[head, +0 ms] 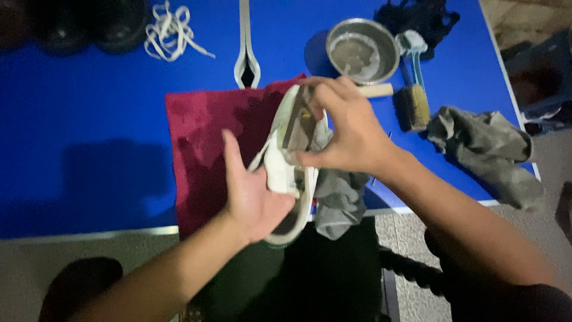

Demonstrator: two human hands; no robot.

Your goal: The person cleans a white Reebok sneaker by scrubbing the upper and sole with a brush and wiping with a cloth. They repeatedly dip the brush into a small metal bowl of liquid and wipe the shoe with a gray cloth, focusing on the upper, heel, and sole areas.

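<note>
Both hands are up over the near edge of the blue table (pixel 89 149), and between them sits a pale sneaker (pixel 290 156), lifted and tilted, toe end pointing away, heel toward the person. The left hand (pixel 253 194) cups the heel end from below, palm up, fingers spread wide and only loosely curled under the sole. The right hand (pixel 348 128) comes in from above, fingers and thumb pinched tight on the upper near the tongue. A grey cloth (pixel 339 200) hangs under the shoe and spills over the table's edge; whether the right hand also has it, I cannot tell.

Room to move: the left half of the table is open blue all the way out. Right side is crowded. Beneath the shoe lies a dark red towel (pixel 205 137), running right to the near edge.

Beyond the right hand stands a round metal bowl (pixel 362 50), looking to hold a little water. Just beside it, a wooden-handled brush (pixel 411 101) and a slim light-blue brush (pixel 414 50). Further right, a crumpled grey-green rag (pixel 485 146) reaches the table's right edge.

At the far side: a heap of white laces (pixel 170 33), a pale insole (pixel 246 53) lying lengthwise, dark shoes (pixel 89 24) in the far left corner.
</note>
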